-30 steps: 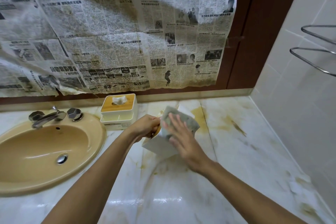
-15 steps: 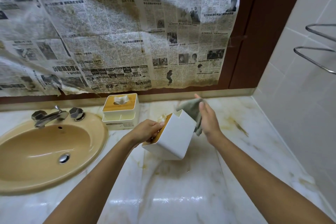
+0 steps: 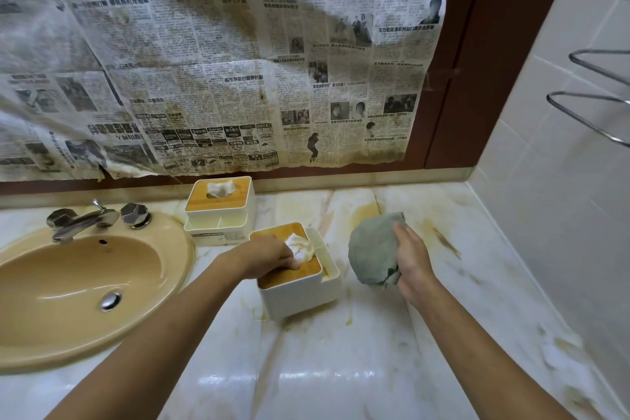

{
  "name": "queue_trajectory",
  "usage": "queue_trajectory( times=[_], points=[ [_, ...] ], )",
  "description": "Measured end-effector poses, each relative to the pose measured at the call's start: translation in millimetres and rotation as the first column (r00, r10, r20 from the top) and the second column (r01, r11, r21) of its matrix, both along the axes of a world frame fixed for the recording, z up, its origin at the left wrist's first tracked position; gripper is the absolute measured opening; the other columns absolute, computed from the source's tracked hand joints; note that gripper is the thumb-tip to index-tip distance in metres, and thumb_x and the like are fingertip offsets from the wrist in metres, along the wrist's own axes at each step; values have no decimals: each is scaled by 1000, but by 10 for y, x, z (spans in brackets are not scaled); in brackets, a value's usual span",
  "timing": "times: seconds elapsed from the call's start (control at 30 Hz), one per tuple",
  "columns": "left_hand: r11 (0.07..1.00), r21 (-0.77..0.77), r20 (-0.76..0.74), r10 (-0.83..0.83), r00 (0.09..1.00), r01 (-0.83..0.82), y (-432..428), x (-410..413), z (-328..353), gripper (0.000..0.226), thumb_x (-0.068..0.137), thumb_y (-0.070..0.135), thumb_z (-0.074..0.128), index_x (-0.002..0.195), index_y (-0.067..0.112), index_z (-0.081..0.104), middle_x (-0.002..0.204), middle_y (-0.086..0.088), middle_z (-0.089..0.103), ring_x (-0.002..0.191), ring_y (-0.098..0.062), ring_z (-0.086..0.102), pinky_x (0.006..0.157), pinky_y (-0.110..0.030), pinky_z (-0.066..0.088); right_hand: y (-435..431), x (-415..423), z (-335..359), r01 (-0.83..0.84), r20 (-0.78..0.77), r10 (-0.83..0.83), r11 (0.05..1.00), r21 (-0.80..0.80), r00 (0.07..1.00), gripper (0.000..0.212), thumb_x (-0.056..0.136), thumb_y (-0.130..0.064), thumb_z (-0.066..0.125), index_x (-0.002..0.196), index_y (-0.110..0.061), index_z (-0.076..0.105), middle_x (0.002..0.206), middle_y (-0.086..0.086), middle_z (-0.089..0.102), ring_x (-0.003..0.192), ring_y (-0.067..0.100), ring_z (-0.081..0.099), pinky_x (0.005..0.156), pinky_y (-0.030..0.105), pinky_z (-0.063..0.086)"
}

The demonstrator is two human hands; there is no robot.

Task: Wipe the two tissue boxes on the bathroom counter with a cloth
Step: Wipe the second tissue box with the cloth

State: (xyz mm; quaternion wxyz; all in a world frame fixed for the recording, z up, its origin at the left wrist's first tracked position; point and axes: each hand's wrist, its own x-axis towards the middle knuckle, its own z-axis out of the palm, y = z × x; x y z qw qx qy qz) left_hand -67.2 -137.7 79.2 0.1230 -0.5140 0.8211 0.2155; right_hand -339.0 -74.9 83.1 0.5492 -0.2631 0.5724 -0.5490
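A white tissue box [image 3: 300, 293] with a wooden lid stands upright on the marble counter [image 3: 341, 368], a tissue poking from its slot. My left hand [image 3: 269, 256] rests on its lid, fingers curled at the tissue. My right hand [image 3: 410, 262] grips a bunched grey-green cloth [image 3: 371, 249] to the right of that box, apart from it. A second white tissue box [image 3: 220, 215] with a wooden lid stands behind, against the back wall beside the sink.
A beige sink [image 3: 78, 280] with a chrome tap [image 3: 85, 220] fills the left. Stained newspaper [image 3: 221, 61] covers the wall behind. A tiled wall [image 3: 562, 215] with a metal rack [image 3: 593, 92] bounds the right side.
The near box was held tilted while the cloth rubbed its side; it now stands upright on the counter. My right hand has drawn the cloth away to the right.
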Motion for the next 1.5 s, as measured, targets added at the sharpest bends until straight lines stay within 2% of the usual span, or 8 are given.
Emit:
queue_trajectory(
  times=[0.2,0.4,0.5,0.77,0.93,1.17,1.3,1.5],
  points=[
    [998,-51,29,-40,999,42,47,11,-80,25,96,50,50,78,35,57,77,7,49,82,-18,54,63,-30,32,76,94,-102,-51,-24,53,996,71,998,25,99,-20,50,122,-14,57,120,11,65,109,31,63,88,50,56],
    [991,-109,44,-69,997,73,96,124,-201,29,94,57,48,76,35,56,78,8,54,81,-14,55,63,-31,36,115,114,-97,-14,271,-34,985,174,962,28,99,-16,54,119,2,61,109,21,72,97,33,70,68,38,58],
    [995,-87,36,-41,999,44,94,137,-215,33,94,56,50,74,31,56,72,10,51,76,-12,51,63,-33,36,120,132,-66,6,334,-61,987,161,940,31,101,-17,51,125,1,59,116,22,69,100,33,68,73,40,57],
    [882,-76,-200,444,873,-466,-45,-6,136,70,91,69,40,81,13,80,88,-9,72,81,-24,65,81,-36,50,109,79,67,68,340,-116,987,149,933,30,102,-17,49,123,1,59,107,18,70,90,30,68,68,39,55],
    [809,-21,-103,583,806,-588,14,-281,-53,67,79,80,47,69,15,59,79,-5,64,83,-25,62,76,-35,49,130,96,118,69,321,-109,989,132,941,30,102,-18,49,123,1,60,104,17,70,89,30,69,65,37,54],
    [806,20,-24,591,806,-591,128,-422,-28,38,95,41,47,113,10,61,117,-10,61,106,-29,58,93,-40,49,186,67,143,75,294,-109,989,126,949,26,101,-18,51,118,0,62,100,16,71,86,29,70,62,35,54],
    [720,225,-212,694,688,-657,81,-355,-90,35,98,16,42,67,9,56,92,-19,66,80,-29,61,85,-36,52,219,23,102,80,297,-121,986,147,947,30,101,-18,51,120,2,61,107,20,71,92,33,70,66,38,56],
    [580,414,-278,814,509,-702,110,-399,-17,45,100,35,40,73,6,63,51,-5,58,55,-18,49,57,-27,36,239,-1,79,84,271,-123,985,151,955,29,101,-19,51,119,1,61,111,21,70,95,35,69,68,39,56]
  ],
)
